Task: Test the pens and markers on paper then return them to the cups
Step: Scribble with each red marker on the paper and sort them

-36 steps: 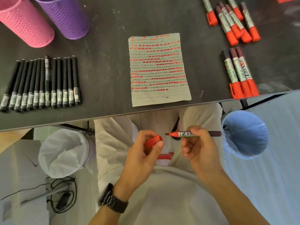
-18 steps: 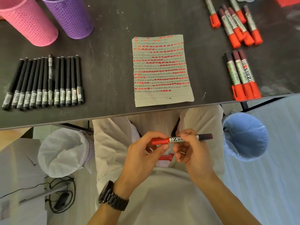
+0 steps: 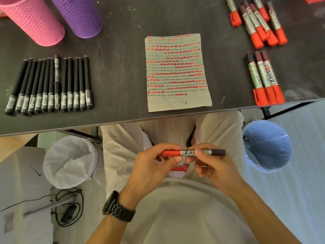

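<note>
A dark, scuffed surface [image 3: 123, 71] spans the top on black legs. Under its edge stand two bins, a white-lined bin [image 3: 70, 161] at left and a blue-lined bin [image 3: 267, 147] at right. Black cables [image 3: 68, 208] lie on the pale floor [image 3: 299, 191].

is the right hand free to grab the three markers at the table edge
Probably not yet: the right hand grips a marker together with the left hand. Otherwise the way to the three markers looks open.
</note>
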`<control>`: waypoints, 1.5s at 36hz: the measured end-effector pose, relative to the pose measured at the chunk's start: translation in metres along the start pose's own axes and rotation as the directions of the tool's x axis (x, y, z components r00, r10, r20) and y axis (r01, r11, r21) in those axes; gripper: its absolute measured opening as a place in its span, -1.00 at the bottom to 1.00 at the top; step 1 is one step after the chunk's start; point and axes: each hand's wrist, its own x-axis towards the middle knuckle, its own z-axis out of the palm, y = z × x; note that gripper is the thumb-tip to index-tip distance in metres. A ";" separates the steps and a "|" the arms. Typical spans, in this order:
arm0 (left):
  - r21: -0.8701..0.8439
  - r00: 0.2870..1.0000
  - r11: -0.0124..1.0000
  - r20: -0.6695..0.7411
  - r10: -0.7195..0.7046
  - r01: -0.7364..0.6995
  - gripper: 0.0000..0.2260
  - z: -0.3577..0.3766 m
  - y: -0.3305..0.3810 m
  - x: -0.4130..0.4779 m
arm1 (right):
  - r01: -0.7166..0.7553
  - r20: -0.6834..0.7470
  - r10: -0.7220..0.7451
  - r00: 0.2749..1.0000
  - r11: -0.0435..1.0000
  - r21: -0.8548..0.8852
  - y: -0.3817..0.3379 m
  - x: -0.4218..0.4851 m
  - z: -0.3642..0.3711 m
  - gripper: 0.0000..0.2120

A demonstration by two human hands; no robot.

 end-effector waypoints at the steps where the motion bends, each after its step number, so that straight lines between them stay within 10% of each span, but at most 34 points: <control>1: 0.003 1.000 1.000 0.010 -0.005 0.005 -0.80 -0.001 0.001 0.000 | -0.022 0.028 0.023 0.999 1.000 -0.012 -0.003 0.000 -0.005 -0.58; 9: 0.142 0.990 0.989 0.125 -0.062 0.044 -0.79 -0.011 0.002 0.006 | 0.024 0.176 0.095 0.980 0.819 -0.573 -0.024 0.004 -0.021 -0.87; 16: -0.215 0.994 0.973 0.042 0.098 -0.087 -0.57 -0.024 0.030 0.010 | 0.036 0.169 0.027 0.985 0.933 -0.359 -0.017 -0.003 0.008 -0.83; 22: -0.808 0.996 0.589 -0.038 -0.083 0.018 -0.65 -0.033 0.060 0.021 | -0.085 0.174 0.098 0.980 0.993 -0.080 -0.013 -0.009 0.033 -0.80; 29: -0.973 0.996 0.216 0.073 -0.047 0.081 -0.49 -0.033 0.067 0.035 | -0.151 0.120 0.142 0.983 0.987 0.063 -0.012 -0.016 0.063 -0.78; 54: -0.901 0.942 0.276 0.307 -0.136 0.334 -0.44 -0.002 0.108 0.069 | -0.071 -0.230 0.205 0.951 0.872 0.484 -0.032 -0.054 0.099 -0.83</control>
